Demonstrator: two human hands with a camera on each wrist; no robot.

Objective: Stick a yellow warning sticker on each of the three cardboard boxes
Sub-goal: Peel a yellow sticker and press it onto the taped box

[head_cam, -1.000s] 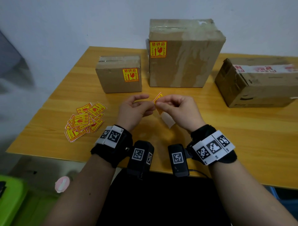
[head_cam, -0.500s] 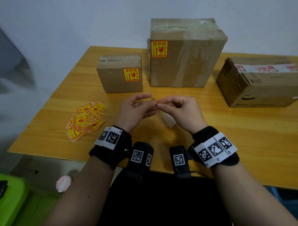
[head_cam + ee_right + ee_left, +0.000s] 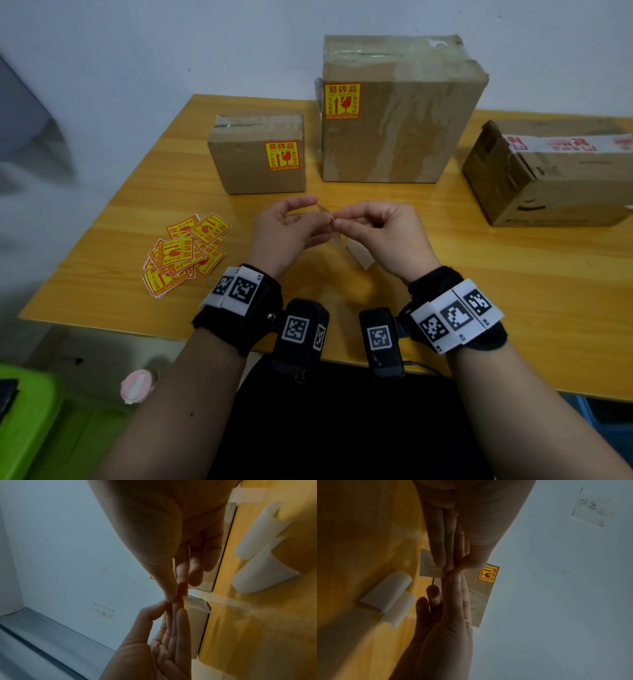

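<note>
While both hands, left hand and right hand, pinch one sticker at frame centre, its backing is apparently being peeled; next, pressing it onto the unlabelled box at right.

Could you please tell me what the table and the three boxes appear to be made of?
The yellow-orange table looks like wood or wood-look laminate with a smooth, slightly glossy finish: plank grain and soft reflections. The three brown boxes look like matte cardboard, creased, sealed with shiny tape.
</note>
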